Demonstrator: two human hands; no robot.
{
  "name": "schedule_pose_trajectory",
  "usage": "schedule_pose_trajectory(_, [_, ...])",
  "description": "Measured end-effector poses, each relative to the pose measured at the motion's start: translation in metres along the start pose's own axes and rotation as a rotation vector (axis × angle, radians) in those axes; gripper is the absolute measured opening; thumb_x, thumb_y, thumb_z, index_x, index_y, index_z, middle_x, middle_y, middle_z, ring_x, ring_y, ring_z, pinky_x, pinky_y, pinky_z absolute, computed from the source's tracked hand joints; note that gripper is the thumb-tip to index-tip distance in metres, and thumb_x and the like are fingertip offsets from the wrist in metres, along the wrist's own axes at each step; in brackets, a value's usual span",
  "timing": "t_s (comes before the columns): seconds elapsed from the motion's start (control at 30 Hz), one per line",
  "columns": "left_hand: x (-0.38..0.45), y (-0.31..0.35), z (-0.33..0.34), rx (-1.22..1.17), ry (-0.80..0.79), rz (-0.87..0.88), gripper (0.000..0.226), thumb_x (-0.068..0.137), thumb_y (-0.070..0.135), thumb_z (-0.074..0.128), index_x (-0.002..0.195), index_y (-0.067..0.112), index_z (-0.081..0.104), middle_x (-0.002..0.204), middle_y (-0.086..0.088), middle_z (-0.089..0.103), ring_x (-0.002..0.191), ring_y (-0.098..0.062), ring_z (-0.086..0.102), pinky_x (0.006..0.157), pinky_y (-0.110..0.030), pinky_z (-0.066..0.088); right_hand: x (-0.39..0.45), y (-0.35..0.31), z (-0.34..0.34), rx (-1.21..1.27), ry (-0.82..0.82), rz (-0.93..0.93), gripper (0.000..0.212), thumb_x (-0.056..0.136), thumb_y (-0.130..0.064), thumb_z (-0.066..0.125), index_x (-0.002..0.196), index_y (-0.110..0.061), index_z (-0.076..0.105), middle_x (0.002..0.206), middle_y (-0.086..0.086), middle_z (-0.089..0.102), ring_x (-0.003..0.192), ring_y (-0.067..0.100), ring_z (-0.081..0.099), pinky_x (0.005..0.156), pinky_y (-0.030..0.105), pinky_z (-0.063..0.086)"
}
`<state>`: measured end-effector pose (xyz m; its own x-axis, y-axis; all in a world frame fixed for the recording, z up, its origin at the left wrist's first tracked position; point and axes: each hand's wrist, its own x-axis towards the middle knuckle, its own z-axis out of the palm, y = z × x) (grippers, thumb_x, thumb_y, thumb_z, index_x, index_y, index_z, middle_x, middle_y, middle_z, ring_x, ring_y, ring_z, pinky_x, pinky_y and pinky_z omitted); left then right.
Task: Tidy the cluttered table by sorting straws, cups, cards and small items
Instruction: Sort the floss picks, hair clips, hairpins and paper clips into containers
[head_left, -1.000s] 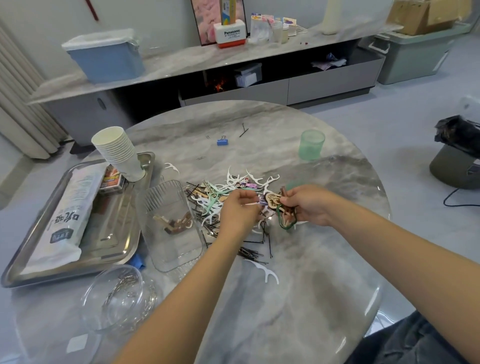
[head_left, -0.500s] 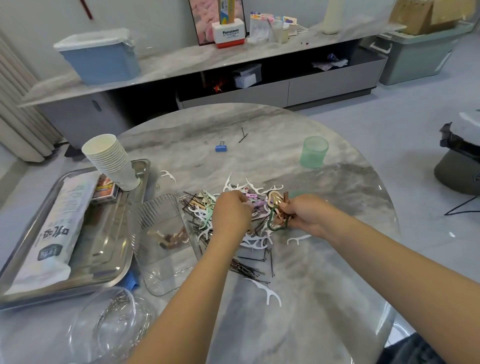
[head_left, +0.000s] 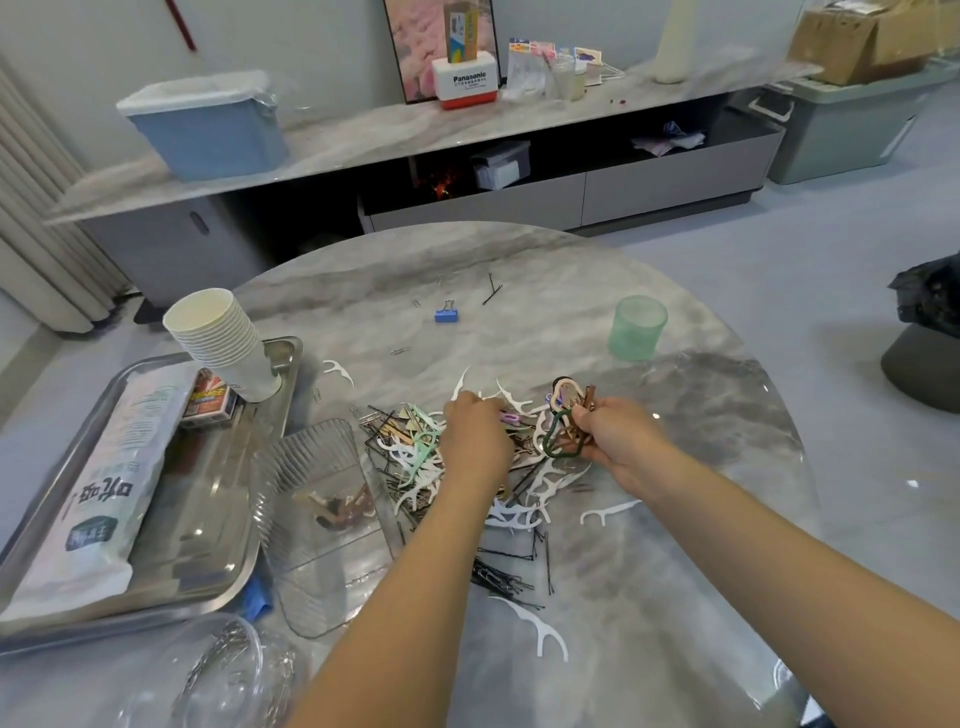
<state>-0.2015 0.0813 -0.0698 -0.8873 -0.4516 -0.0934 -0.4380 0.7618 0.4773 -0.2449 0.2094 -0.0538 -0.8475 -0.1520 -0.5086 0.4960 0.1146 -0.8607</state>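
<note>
At the centre of the frame both hands work in a heap of small items (head_left: 457, 467) on the round marbled desk (head_left: 675, 597); the heap mixes white floss picks, dark hairpins and coloured clips, spread from the middle toward the lower centre. The left hand (head_left: 475, 436) lies knuckles up on the heap with its fingers curled down into the pieces; whether it pinches anything I cannot tell, for the fingertips are hidden. The right hand (head_left: 615, 436), just right of centre, grips a bundle of clips (head_left: 563, 415), a green loop and brown and pale pieces sticking out from its fingers.

Left of the heap lies a clear ribbed plastic box (head_left: 322, 519) with a few brown pieces in it; beside that, at the left edge, a steel tray (head_left: 208, 519) carries a white packet (head_left: 98, 493), a small card box (head_left: 210, 402) and a tilted stack of paper cups (head_left: 223, 343); at the lower left stands a clear round bowl (head_left: 223, 675) with thin metal clips in it. A single floss pick (head_left: 535, 629) lies apart in the lower centre; a blue binder clip (head_left: 447, 314) sits above centre, and a green translucent cup (head_left: 636, 327) stands at the upper right of the desk.
</note>
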Motion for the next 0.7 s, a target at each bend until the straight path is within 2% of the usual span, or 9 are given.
schedule_pose_trajectory(0.13, [0.010,0.000,0.004,0.213,0.032,0.120,0.036,0.091,0.001,0.048,0.118,0.019,0.063,0.113,-0.009,0.050,0.104,-0.030,0.051,0.076,-0.036,0.042,0.005,0.001,-0.003,0.003,0.005,0.009,0.024,0.096,-0.003,0.047,0.074,-0.012,0.053,0.075,0.007,0.056,0.064,0.019,0.052,0.084,0.041,0.046])
schedule_pose_trajectory(0.27, [0.013,0.003,-0.001,0.310,0.043,0.226,0.025,0.093,0.010,0.051,0.110,0.018,0.067,0.111,-0.009,0.051,0.108,-0.029,0.046,0.079,-0.034,0.039,0.006,0.000,-0.005,0.005,-0.003,0.004,0.022,0.096,-0.004,0.046,0.077,-0.011,0.054,0.076,0.009,0.056,0.062,0.020,0.052,0.068,0.036,0.046])
schedule_pose_trajectory(0.33, [0.010,0.004,-0.003,0.170,0.044,0.164,0.019,0.094,0.014,0.053,0.105,0.015,0.068,0.111,-0.010,0.050,0.111,-0.029,0.043,0.082,-0.035,0.041,0.003,-0.003,-0.006,0.015,-0.009,-0.001,0.021,0.097,-0.004,0.046,0.078,-0.010,0.054,0.080,0.011,0.056,0.065,0.023,0.053,0.065,0.036,0.047])
schedule_pose_trajectory(0.4, [0.008,0.006,-0.008,-0.025,0.052,0.062,0.019,0.096,0.022,0.052,0.102,0.011,0.066,0.111,-0.009,0.052,0.108,-0.026,0.044,0.084,-0.035,0.041,0.002,-0.005,-0.007,0.008,0.002,0.002,0.017,0.096,-0.005,0.047,0.082,-0.008,0.056,0.084,0.012,0.058,0.073,0.025,0.056,0.078,0.042,0.051])
schedule_pose_trajectory(0.43, [0.005,0.008,-0.013,-0.129,0.051,0.016,0.022,0.097,0.027,0.050,0.101,0.010,0.063,0.107,-0.008,0.054,0.098,-0.023,0.048,0.082,-0.032,0.041,0.002,-0.007,-0.007,0.010,0.003,0.004,0.014,0.096,-0.005,0.047,0.087,-0.006,0.058,0.083,0.011,0.058,0.074,0.025,0.056,0.083,0.042,0.051])
schedule_pose_trajectory(0.5, [-0.006,0.014,-0.025,-0.448,0.018,-0.086,0.025,0.098,0.028,0.047,0.095,0.005,0.057,0.094,-0.008,0.060,0.073,-0.018,0.055,0.074,-0.031,0.048,-0.005,-0.012,-0.007,0.048,-0.025,0.006,0.013,0.097,-0.004,0.045,0.092,-0.005,0.057,0.080,0.009,0.057,0.068,0.021,0.055,0.075,0.035,0.050])
schedule_pose_trajectory(0.57, [-0.021,0.020,-0.041,-0.757,-0.022,-0.172,0.018,0.098,0.022,0.046,0.088,0.008,0.050,0.094,-0.006,0.061,0.060,-0.016,0.063,0.064,-0.036,0.058,-0.015,-0.019,-0.005,0.052,-0.075,-0.002,0.015,0.098,-0.003,0.044,0.088,-0.007,0.055,0.078,0.008,0.056,0.065,0.018,0.055,0.067,0.030,0.050])
schedule_pose_trajectory(0.63, [-0.037,0.018,-0.058,-0.770,0.009,-0.129,0.014,0.098,0.021,0.048,0.084,0.017,0.049,0.095,-0.003,0.060,0.059,-0.015,0.067,0.054,-0.031,0.057,-0.024,-0.025,0.001,0.039,-0.119,-0.032,0.015,0.097,-0.002,0.046,0.087,-0.007,0.056,0.079,0.008,0.056,0.065,0.018,0.056,0.065,0.028,0.053])
schedule_pose_trajectory(0.7, [-0.050,0.005,-0.077,-0.611,0.109,-0.043,0.010,0.096,0.023,0.051,0.087,0.022,0.054,0.095,0.000,0.060,0.063,-0.015,0.068,0.060,-0.038,0.058,-0.037,-0.031,0.014,0.017,-0.169,-0.080,0.010,0.096,-0.002,0.048,0.092,-0.005,0.057,0.081,0.008,0.058,0.067,0.018,0.057,0.072,0.031,0.055])
